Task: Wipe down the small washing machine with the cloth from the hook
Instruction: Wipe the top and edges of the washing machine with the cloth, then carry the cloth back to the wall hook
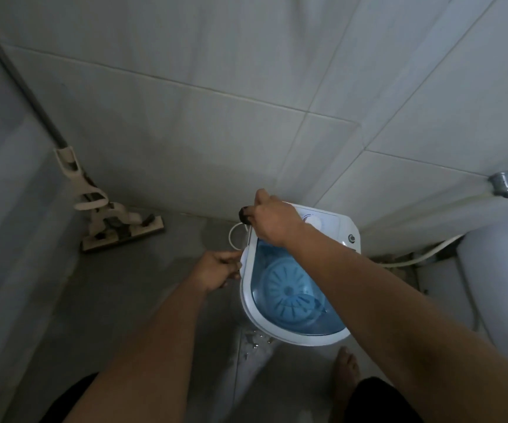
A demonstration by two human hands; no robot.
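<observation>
Grey tiled walls [185, 87] and a damp concrete floor [143, 285] enclose a small washing machine [292, 331] standing in the corner, its blue tub and ribbed disc visible through the clear lid. A person's right hand [269, 219] reaches over the machine's far left corner, closed on a small dark plug [244, 215] with a white cord [234, 236] looping below. Their left hand [220, 268] pinches the machine's left rim. A mop [115, 221] leans against the wall at left.
</observation>
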